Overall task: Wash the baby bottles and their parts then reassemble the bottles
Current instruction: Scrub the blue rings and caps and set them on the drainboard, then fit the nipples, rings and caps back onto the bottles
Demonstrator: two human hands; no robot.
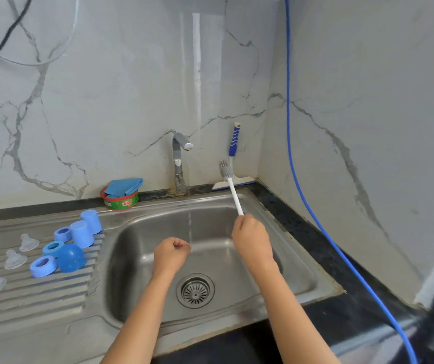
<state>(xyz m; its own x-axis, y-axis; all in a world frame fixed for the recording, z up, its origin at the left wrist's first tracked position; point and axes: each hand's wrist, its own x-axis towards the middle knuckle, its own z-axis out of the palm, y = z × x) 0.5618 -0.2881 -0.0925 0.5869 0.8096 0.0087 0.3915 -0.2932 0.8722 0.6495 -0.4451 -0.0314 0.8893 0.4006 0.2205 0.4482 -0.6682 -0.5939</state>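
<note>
Above the right hand [250, 237], clenched round its lower end: bottle brush [233, 191], slim white handle slanting up and slightly left, grey bristle head topmost. Just left of that grip, left hand [171, 254] curled in an empty-looking fist.

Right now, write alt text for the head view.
The right hand holds a thin white brush over a steel sink, tap running; the left hand makes a fist by the stream. Blue caps, rings and clear teats sit on the draining board at left.
</note>
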